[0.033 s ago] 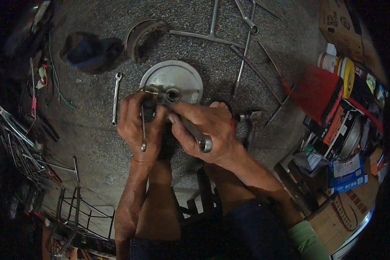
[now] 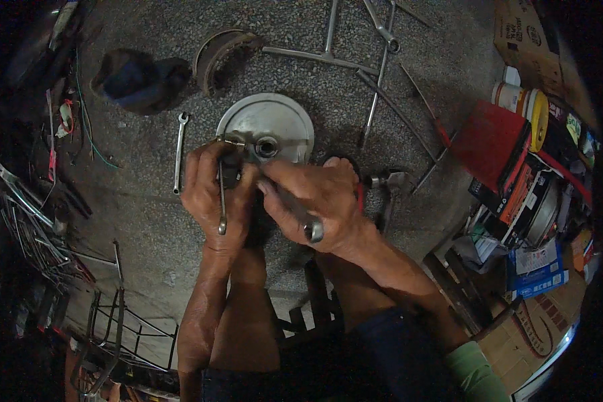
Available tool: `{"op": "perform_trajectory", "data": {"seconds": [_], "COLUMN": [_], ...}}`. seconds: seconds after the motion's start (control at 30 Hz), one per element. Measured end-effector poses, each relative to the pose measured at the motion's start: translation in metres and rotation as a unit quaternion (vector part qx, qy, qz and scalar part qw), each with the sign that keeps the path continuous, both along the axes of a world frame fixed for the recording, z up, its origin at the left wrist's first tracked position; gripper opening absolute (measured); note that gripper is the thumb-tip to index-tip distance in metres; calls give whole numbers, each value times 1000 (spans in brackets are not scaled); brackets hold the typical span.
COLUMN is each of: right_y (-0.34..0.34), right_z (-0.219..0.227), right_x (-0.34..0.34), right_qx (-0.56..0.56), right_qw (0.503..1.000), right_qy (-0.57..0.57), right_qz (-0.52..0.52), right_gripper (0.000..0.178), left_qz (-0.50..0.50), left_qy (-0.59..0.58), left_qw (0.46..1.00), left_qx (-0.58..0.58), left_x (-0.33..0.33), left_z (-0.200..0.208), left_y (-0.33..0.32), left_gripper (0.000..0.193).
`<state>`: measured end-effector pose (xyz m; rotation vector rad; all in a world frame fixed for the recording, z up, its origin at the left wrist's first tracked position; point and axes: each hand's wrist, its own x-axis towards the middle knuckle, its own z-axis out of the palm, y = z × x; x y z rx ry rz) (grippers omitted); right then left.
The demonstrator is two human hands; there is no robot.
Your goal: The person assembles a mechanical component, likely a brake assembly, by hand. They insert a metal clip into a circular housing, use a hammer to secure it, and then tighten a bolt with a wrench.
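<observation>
A round silver metal plate (image 2: pixel 264 107), which looks like a brake panel, lies on the floor before me with a hub hole (image 2: pixel 266 146) near its middle. My left hand (image 2: pixel 211 181) is closed at the plate's near left edge, and a slim spanner (image 2: pixel 222 201) runs along it toward my wrist. My right hand (image 2: pixel 321 201) grips a thicker ring spanner (image 2: pixel 313 229), its ring end pointing back at me. Both hands meet at the plate's near edge, and my fingers hide the far end of the right spanner. Another spanner (image 2: pixel 180 154) lies left of the plate.
Curved brake shoes (image 2: pixel 214 57) and a dark cloth (image 2: pixel 141 80) lie beyond the plate. T-handle wrenches (image 2: pixel 328 57), a screwdriver (image 2: pixel 442 130) and a hammer (image 2: pixel 395 181) lie to the right. Boxes (image 2: pixel 536 268) stack at right; metal rods (image 2: pixel 33 234) and a wire rack (image 2: pixel 127 328) sit left.
The ring spanner in my right hand has tilted, its ring end turning slightly and shifting a little left. My left hand stays in place.
</observation>
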<state>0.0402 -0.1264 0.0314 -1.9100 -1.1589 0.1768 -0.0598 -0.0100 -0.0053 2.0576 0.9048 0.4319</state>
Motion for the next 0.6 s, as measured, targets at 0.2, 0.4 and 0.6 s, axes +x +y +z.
{"op": "perform_trajectory", "data": {"seconds": [0.2, 0.4, 0.6], "right_y": [-2, -7, -7], "right_z": [-3, -3, 0], "right_x": [-14, -9, -5], "right_qx": [0, 0, -40], "right_qw": [1000, 1000, 997], "right_qy": [-9, 28, 68], "right_qz": [6, 8, 16], "right_gripper": [39, 40, 37], "left_qz": [-3, 0, 0], "left_qy": [9, 14, 15], "left_qw": [1000, 1000, 1000], "left_qx": [-18, 14, 16], "left_x": [-1, 2, 1], "left_z": [3, 3, 0], "left_y": [1, 0, -1], "left_gripper": [33, 32, 33]}}
